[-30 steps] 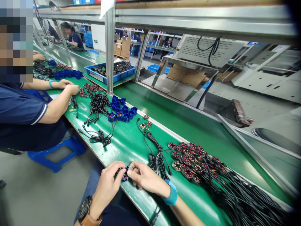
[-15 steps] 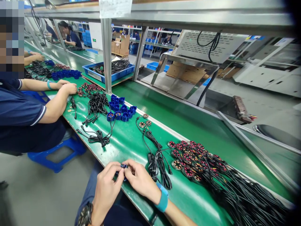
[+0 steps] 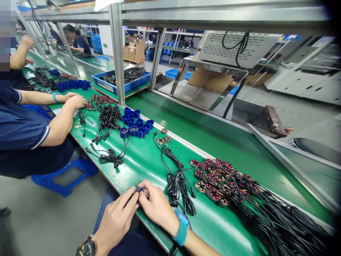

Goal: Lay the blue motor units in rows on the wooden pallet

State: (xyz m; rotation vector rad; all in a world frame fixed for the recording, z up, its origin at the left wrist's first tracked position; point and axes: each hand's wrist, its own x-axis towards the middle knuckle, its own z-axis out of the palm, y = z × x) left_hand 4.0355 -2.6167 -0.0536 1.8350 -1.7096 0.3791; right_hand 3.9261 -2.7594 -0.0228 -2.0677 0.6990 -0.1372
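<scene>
While the small blue part (image 3: 139,191) sits pinched between both sets of fingertips at the belt's (image 3: 149,160) near edge, left hand (image 3: 117,218) and right hand (image 3: 157,206) close on it. One cable bundle (image 3: 179,188) lies at three o'clock; three loose motors (image 3: 163,137) at one o'clock.

left hand (image 3: 115,217), right hand (image 3: 156,206), fingertips pinched together

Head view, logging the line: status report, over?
Left hand and right hand pinch one blue part. Black cable bundle beside right hand. Nothing blocking.
</scene>
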